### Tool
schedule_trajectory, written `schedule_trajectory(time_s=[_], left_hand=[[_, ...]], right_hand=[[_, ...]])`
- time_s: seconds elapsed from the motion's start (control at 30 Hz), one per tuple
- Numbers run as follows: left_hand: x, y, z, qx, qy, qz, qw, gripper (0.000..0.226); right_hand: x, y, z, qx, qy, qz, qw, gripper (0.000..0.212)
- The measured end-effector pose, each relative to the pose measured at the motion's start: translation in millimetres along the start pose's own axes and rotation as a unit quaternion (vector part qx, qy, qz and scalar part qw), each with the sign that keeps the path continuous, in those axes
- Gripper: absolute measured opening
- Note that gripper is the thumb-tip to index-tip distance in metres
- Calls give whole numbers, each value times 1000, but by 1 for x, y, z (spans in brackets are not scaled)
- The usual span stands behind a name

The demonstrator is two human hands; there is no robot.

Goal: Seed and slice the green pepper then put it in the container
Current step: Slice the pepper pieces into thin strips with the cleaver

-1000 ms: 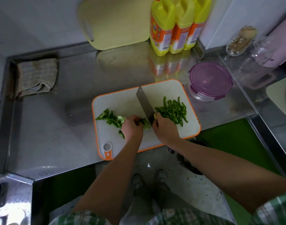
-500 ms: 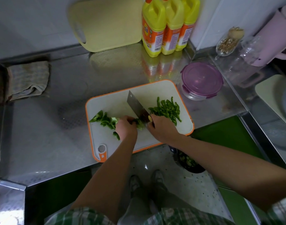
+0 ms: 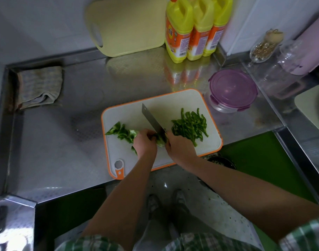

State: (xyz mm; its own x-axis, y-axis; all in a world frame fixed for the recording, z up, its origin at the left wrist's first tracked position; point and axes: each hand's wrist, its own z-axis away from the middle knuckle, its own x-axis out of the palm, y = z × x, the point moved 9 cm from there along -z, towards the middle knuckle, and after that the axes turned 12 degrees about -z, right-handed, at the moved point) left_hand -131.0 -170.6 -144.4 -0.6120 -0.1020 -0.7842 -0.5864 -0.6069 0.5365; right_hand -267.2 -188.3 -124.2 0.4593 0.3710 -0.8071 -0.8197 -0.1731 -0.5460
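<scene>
1. Over the last second very little has shifted on the cutting board [image 3: 169, 104]. The head camera has swung a bit, but both hands sit where they were, close together at the near middle of the board.
2. The left hand [image 3: 145, 142] still has its fingers curled down on the pepper piece [image 3: 161, 140], pinning it to the board.
3. The right hand [image 3: 180, 147] stays wrapped round the handle of the cleaver [image 3: 152, 118]. The blade angles away from the person, with its heel down on that same piece right beside the left fingers.
4. The pile of sliced strips [image 3: 190, 125] to the right of the blade looks about the same size as before. I'd say only a cut or two has been added, if any.
5. The uncut pieces [image 3: 121, 132] wait on the left part of the board, just beyond the left hand, untouched.
6. To my eye the seeding is done and the slicing is somewhere past halfway. The held piece has to be finished, then the left-hand heap.
7. The container [image 3: 232, 89] stands on the steel tabletop [image 3: 64, 142] just off the board's far right corner. Its purple lid is on and no pepper is in it yet.
8. With knuckles that near the edge, each stroke wants the left fingers tucked back.
</scene>
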Motion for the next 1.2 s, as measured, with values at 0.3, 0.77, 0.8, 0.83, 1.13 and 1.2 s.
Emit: schedule_trajectory(time_s=[0.3, 0.77, 0.8, 0.83, 1.13, 1.2], left_hand=[[6, -2, 0, -48, -10, 14, 999, 14], [7, 3, -3, -40, -4, -21, 999, 14], [7, 4, -3, -38, -6, -19, 999, 14], [7, 6, -3, -34, -7, -21, 999, 15], [8, 10, -6, -14, -4, -41, 999, 14], [9, 10, -6, -11, -1, -43, 999, 14]], right_hand=[[-34, 0, -3, -17, 31, -93, 995, 15], [-21, 1, 5, 11, -30, -32, 999, 16], [-19, 1, 5, 12, -30, -16, 999, 18], [-18, 2, 5, 11, -30, -3, 999, 19], [-23, 10, 9, 16, -46, -63, 997, 12], [-21, 12, 11, 11, -55, -55, 997, 13]])
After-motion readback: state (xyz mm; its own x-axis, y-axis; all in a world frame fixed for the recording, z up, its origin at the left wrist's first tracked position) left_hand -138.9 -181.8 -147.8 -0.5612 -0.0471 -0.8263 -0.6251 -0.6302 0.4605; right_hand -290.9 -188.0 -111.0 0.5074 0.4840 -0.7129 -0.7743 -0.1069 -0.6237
